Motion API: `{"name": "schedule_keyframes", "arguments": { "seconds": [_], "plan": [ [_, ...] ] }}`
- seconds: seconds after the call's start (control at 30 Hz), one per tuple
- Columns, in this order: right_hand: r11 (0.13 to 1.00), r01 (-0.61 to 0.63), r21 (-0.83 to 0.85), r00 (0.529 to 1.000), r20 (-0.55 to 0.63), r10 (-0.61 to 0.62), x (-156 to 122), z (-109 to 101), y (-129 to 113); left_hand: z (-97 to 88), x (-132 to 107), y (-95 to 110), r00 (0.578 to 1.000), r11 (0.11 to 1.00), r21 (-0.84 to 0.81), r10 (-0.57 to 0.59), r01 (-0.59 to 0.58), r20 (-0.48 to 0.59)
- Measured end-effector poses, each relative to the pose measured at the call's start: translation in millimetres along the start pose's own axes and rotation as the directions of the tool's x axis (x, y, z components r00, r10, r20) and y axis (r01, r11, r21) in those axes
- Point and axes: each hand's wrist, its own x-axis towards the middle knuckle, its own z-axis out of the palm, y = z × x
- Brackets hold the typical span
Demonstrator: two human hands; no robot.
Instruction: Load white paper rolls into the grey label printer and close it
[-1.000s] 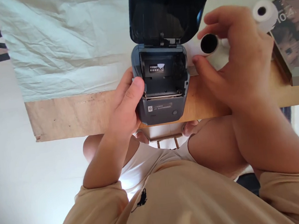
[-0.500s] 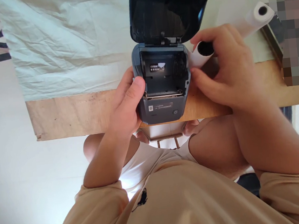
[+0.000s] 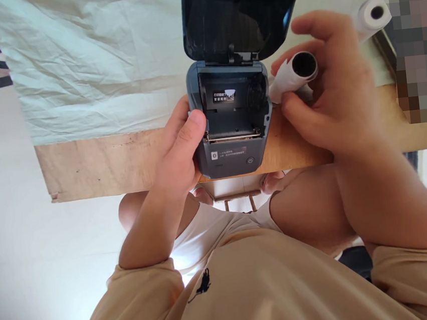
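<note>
My left hand (image 3: 180,148) grips the left side of a dark blue label printer (image 3: 232,158), thumb on its rim. The printer's black lid (image 3: 238,22) stands raised, and the paper bay (image 3: 232,115) inside holds no roll. Just right of the printer, my right hand (image 3: 336,85) has a white paper roll (image 3: 288,77) between thumb and fingers. The roll leans with its dark hollow core toward me; its lower end is hidden beside the printer.
A second white roll (image 3: 371,16) lies farther back on the right, near a dark-edged object (image 3: 384,48). A pale green cloth (image 3: 106,64) covers the rear of the wooden table (image 3: 104,165). The table's front edge runs just above my lap.
My right hand has shifted a little to the right with the paper roll, tipping its core end more into view. My left hand and the printer are nearly still.
</note>
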Motion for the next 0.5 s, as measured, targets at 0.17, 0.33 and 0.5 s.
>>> {"name": "schedule_keyframes", "arguments": {
  "seconds": [0.17, 0.33, 0.5],
  "plan": [
    [0.982, 0.125, -0.141, 0.989, -0.058, -0.134, 0.1, 2.5, 1.9, 1.1, -0.9, 1.4, 0.999, 0.999, 0.014, -0.046, 0.046, -0.02],
    [0.989, 0.061, -0.137, 0.996, -0.062, -0.07, 0.6, 1.8, 2.5, -3.2, -0.3, -0.6, 0.999, 0.999, 0.003, -0.036, 0.036, 0.036],
    [0.995, 0.018, 0.093, 0.982, -0.186, 0.0, 0.1, -8.0, -11.3, -7.4, 0.7, -1.4, 0.996, 0.999, 0.0, 0.043, -0.043, 0.073]
  ]
}}
